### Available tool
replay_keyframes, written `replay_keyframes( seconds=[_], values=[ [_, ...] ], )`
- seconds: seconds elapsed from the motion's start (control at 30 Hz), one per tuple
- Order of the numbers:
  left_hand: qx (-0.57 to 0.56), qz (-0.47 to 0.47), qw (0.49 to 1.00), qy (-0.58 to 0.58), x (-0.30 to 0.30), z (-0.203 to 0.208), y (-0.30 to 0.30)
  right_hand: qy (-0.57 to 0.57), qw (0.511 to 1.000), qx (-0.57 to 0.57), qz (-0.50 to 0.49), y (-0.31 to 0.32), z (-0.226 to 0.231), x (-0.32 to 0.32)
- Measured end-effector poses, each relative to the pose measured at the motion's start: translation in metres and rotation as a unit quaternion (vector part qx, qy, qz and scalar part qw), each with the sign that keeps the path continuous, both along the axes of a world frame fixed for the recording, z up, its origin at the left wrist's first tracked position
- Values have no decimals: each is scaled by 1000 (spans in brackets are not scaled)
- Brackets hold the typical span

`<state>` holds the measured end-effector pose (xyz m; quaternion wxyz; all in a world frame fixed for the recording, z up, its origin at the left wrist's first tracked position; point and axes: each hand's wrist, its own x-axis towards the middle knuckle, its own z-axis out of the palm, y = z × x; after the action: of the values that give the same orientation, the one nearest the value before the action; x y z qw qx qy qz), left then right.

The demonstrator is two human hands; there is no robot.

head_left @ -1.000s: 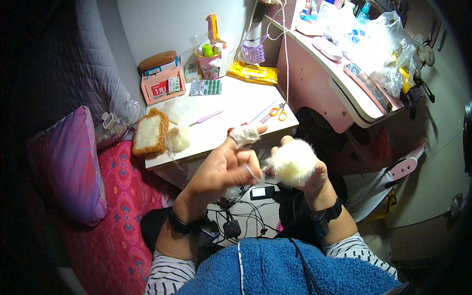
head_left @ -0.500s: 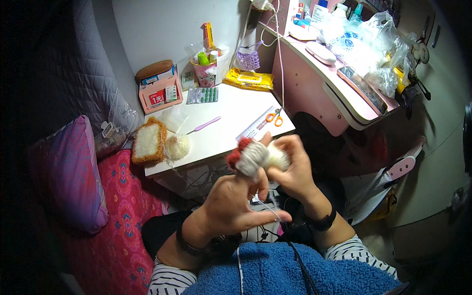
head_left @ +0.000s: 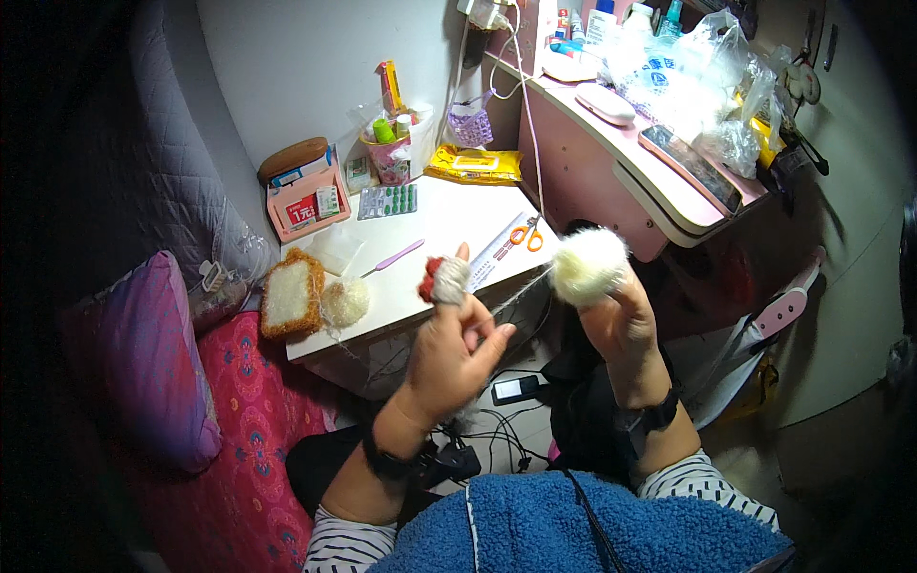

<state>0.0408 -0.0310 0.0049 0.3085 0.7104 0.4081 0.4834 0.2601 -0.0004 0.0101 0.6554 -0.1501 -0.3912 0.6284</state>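
My left hand (head_left: 444, 353) is raised over the near edge of the white table, fingers curled and thumb out. Grey-white yarn (head_left: 451, 281) is wrapped thickly around its upper fingers, with a red knitted-looking piece (head_left: 429, 280) at its left side. To the right, my right hand (head_left: 619, 329) grips a fluffy cream yarn ball (head_left: 589, 266) from below; the ball hides part of its fingers. A strand (head_left: 521, 291) stretches between the hands. On the table lie a purple-handled crochet hook (head_left: 401, 253), orange scissors (head_left: 525, 235) and a ruler (head_left: 499, 253).
A brown-edged, bread-shaped fluffy piece (head_left: 291, 296) and another cream yarn ball (head_left: 345, 302) sit at the table's left. Behind are a pink box (head_left: 308, 205), a pill blister (head_left: 388, 201) and yellow wipes (head_left: 475, 164). A phone (head_left: 690, 169) rests on the pink desk; cables (head_left: 503, 435) lie below.
My hands have moved apart. The right one carried the cream ball up and to the right, while the left shifted slightly left; the strand between them is now stretched out.
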Motion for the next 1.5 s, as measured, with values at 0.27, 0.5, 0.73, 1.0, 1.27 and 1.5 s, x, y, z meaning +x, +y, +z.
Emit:
replay_keyframes(
  seconds=[0.27,0.5,0.73,1.0,1.27,1.5],
  values=[
    [22,-28,998,-45,2,6,-9,-387,915,26,110,-3,-22,-14],
    [-38,-50,990,-130,-7,6,2,-18,994,24,109,17,22,-18],
    [-48,0,992,-114,-19,10,10,-531,823,161,121,60,9,-45],
    [-169,-97,960,-198,-17,8,12,13,975,48,216,58,17,-35],
    [-85,-40,989,-114,-28,12,15,-509,821,135,219,53,5,-47],
    [-133,-168,959,-183,-31,-5,20,-12,963,11,268,51,5,-37]
  ],
)
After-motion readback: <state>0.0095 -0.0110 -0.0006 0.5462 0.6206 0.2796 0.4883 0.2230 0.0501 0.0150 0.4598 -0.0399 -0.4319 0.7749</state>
